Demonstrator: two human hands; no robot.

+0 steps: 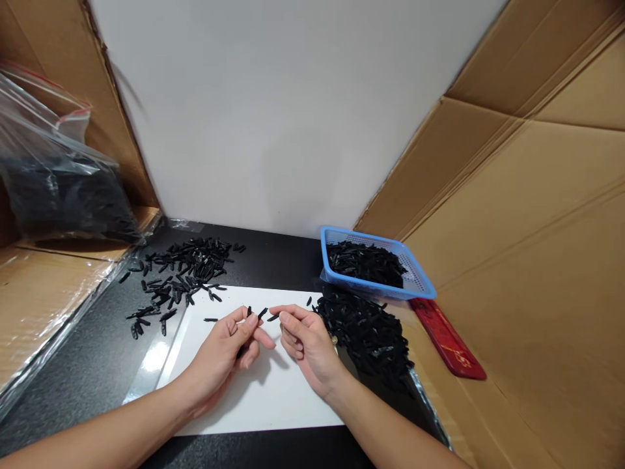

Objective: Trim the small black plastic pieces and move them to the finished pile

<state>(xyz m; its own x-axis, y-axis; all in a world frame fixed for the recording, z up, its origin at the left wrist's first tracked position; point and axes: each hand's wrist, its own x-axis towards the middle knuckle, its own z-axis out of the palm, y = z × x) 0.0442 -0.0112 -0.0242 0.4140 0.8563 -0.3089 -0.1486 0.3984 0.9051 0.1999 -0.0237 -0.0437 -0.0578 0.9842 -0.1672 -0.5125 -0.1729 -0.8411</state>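
Observation:
Over a white sheet [293, 410], both my hands are raised close together. My left hand [229, 342] pinches a small black elongated piece [262, 313] between thumb and fingers, and more black shows at its fingertips and under its curled fingers. Between thumb and forefinger, my right hand [307, 339] grips another slim black piece [273, 318], its tip turned toward the left hand. The two pieces are close but look apart. A single black piece [210, 320] lies on the sheet left of my left hand. What exactly these pieces are is too small to tell.
Loose black pieces [195, 260] spread at the back left; a denser heap [371, 339] lies right of the sheet. Behind that heap stands a blue basket [420, 273] of similar pieces. A clear bag [68, 189], a red flat object [452, 342] and cardboard walls [537, 228] flank the table.

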